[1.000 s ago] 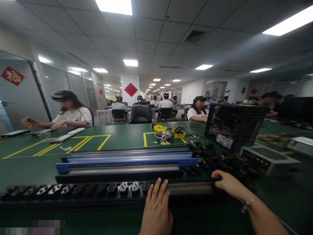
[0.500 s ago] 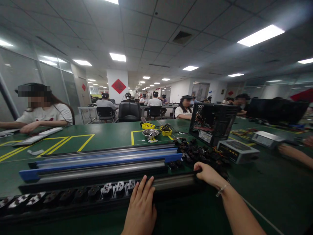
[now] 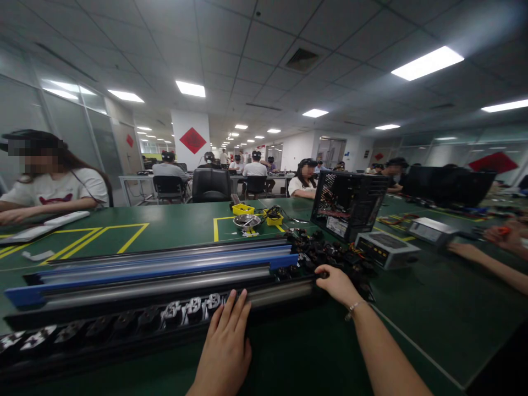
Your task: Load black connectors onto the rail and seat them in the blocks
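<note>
A long dark channel lies across the green table in front of me. A row of black and silvery plug-like pieces stands in its left part. My left hand rests on the channel with fingers outstretched, just right of the last silvery pieces. Thumb and forefinger of my right hand are pinched together at the channel's right end, beside a heap of small black parts. Something dark shows at those fingertips, too small to name. Behind the channel lie more long rails, one with a blue strip.
An open computer case and two power supplies, one nearer and one farther, stand to the right. Beyond the rails are a metal bowl and yellow trays. A co-worker's hands reach in from the right.
My view has turned a little to the right, so everything sits farther left. My left hand stays on the channel; the fingers of my right hand have shifted slightly at its end.
</note>
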A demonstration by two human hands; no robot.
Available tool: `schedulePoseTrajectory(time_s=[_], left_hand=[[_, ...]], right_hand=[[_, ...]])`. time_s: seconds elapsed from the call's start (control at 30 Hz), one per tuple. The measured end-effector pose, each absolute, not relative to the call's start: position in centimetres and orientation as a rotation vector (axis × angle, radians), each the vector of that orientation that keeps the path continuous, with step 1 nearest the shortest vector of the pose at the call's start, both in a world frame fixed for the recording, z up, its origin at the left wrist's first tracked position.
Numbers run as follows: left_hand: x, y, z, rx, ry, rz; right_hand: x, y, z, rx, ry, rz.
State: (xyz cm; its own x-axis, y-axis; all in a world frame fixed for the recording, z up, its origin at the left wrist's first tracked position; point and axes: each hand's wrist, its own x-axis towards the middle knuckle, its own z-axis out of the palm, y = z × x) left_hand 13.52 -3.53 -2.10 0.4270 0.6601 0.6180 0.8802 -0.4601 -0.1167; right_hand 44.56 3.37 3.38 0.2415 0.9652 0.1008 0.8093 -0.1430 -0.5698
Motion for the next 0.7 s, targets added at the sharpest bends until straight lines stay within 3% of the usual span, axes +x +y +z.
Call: schedulePoseTrajectory(time_s=[0.2,0.43,0.7], left_hand=[[13.8,-3.4,-2.7,-2.234,-1.326,-0.781],[14.0,-3.4,-2.9,-2.201,-1.351,-0.731],[13.9,-3.2,-2.9,-2.213,-1.330,-0.697]], right_hand=[[48.8,1.6,3.7,-2.207,-1.320,0.196],[48.4,3.2,1.9,-1.839,-1.540,-0.209],[48.3,5.5,-1.0,-1.988,-1.508,-0.584]])
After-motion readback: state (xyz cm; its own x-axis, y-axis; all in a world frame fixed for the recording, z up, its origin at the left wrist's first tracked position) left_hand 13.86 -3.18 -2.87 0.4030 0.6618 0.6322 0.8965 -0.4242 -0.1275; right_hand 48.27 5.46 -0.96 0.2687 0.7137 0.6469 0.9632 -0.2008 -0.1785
